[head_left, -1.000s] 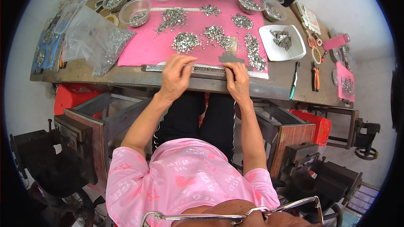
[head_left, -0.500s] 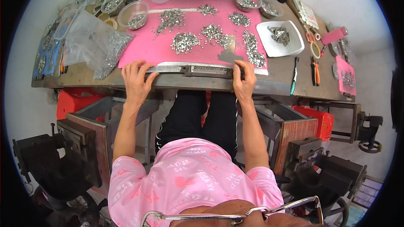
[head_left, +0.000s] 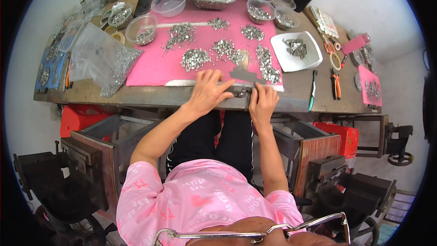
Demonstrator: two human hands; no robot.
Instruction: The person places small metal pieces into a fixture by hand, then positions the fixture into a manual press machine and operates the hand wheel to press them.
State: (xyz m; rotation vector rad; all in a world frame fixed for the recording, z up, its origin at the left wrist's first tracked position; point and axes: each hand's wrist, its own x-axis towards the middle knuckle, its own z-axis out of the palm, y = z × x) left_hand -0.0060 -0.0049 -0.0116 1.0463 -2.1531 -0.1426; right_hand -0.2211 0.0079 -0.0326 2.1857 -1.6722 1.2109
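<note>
At the table's front edge lies a narrow dark metal bar fixture (head_left: 240, 92), of which a short dark end shows between my hands. My left hand (head_left: 207, 92) is closed over its left part, fingers curled and thumb pointing right. My right hand (head_left: 264, 103) pinches its right end. Just beyond lie a flat grey metal plate (head_left: 246, 75) and a small brass-coloured strip (head_left: 245, 59). Heaps of small silvery metal pieces (head_left: 195, 59) are spread on the pink mat (head_left: 152, 70), with another long heap (head_left: 267, 64) near its right edge.
A white square dish (head_left: 314, 57) with metal pieces stands to the right, by a toothbrush (head_left: 312, 92) and orange-handled pliers (head_left: 336, 86). Clear tubs (head_left: 214, 4) of pieces line the back. Left lies a plastic bag (head_left: 93, 48) of pieces. Clamp-like machines (head_left: 79, 159) flank my legs.
My left hand has moved right, close to my right hand, and the long light strip left of the fixture no longer shows. The view has shifted slightly.
</note>
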